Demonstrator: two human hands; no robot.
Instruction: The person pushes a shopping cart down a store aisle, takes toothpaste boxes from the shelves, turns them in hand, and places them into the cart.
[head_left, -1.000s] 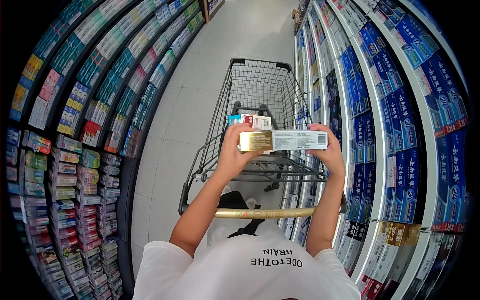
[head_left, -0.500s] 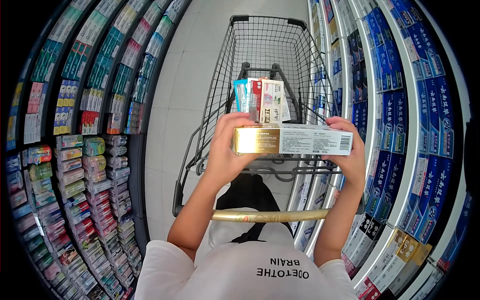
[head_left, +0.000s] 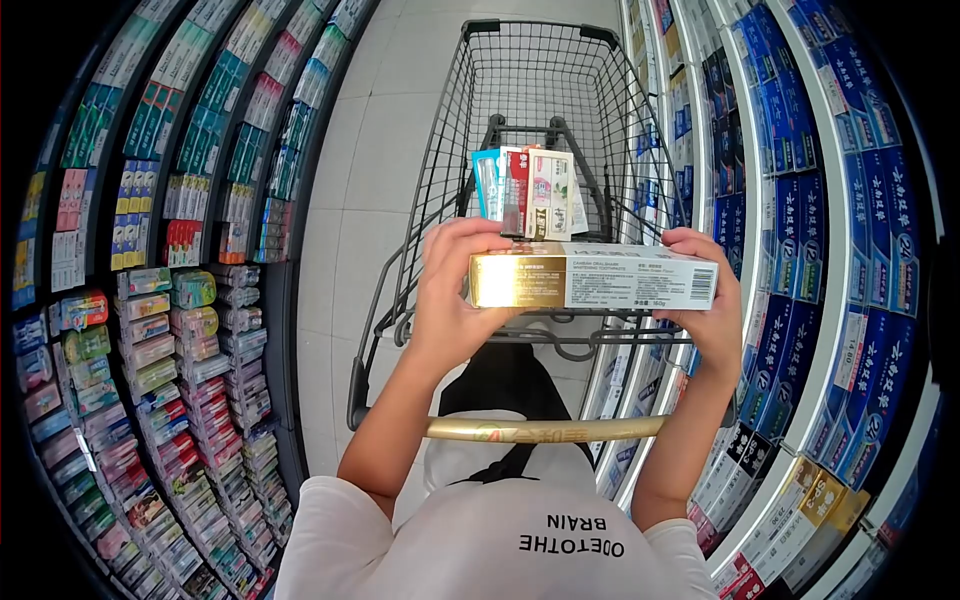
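Between my two hands is a long toothpaste box (head_left: pixel 592 279), gold at its left end and white with small print and a barcode at its right. My left hand (head_left: pixel 458 290) grips the gold end, fingers over the top edge and thumb beneath. My right hand (head_left: pixel 708 295) is closed on the barcode end. The box is held level above the near end of a black wire shopping cart (head_left: pixel 436 170). Past it, several flat packages, among them a red and white box (head_left: pixel 516 190) and a cream box (head_left: pixel 550 195), are in the cart.
The cart's gold handlebar (head_left: pixel 545 430) crosses in front of my body. On the left, racks hold toothbrush packs (head_left: pixel 190 350) and small boxes. Shelves on the right carry rows of blue toothpaste boxes (head_left: pixel 790 250). Pale floor tiles (head_left: pixel 365 180) run along the aisle beside the cart.
The toothpaste box and my right hand have shifted slightly to the right in view. Both hands keep their hold. The cart and shelves appear slightly shifted too.
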